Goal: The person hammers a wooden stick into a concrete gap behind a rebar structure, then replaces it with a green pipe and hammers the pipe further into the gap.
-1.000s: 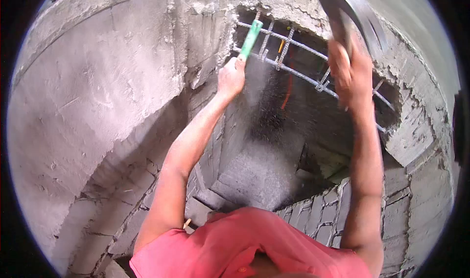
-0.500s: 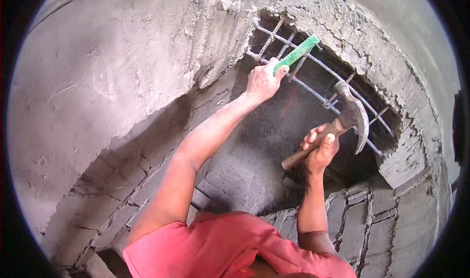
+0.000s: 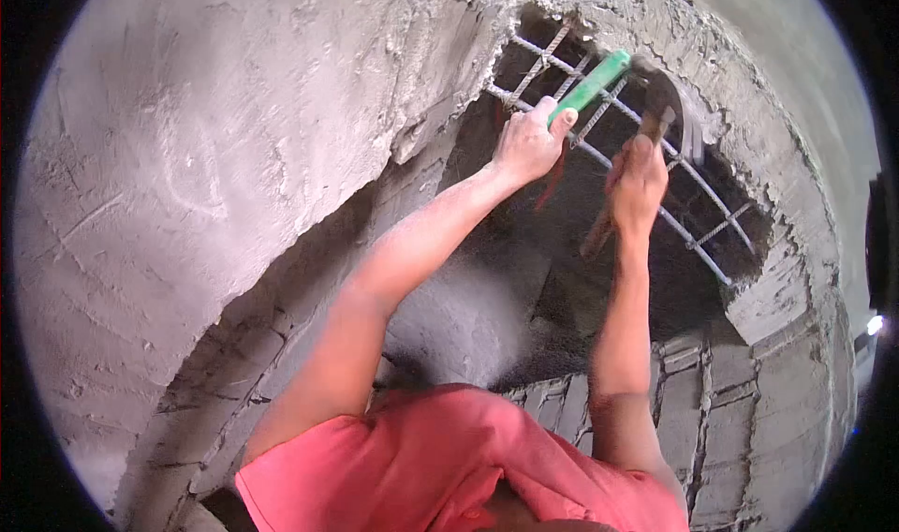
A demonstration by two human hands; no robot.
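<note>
My left hand (image 3: 532, 143) is closed round the lower end of a flat green bar-like tool (image 3: 592, 84), which slants up and right across the rebar grid (image 3: 599, 157). Gripped in my right hand (image 3: 640, 187) is a claw hammer (image 3: 661, 99), its wooden handle pointing down and left. The hammer head is blurred and sits close beside the upper end of the green tool, near the broken upper edge of the opening. My left fingers lie right over the bars in this view.
Rough concrete (image 3: 253, 110) surrounds the opening, with a ragged plaster edge (image 3: 749, 157) along its upper right. Below the dark recess lies dusty grey material (image 3: 454, 321). Mortared blockwork (image 3: 721, 410) runs along the lower right.
My right hand has swung the hammer up, bringing its head from the right of the grid to the green tool's upper end. My left hand and the green tool have shifted slightly up and right.
</note>
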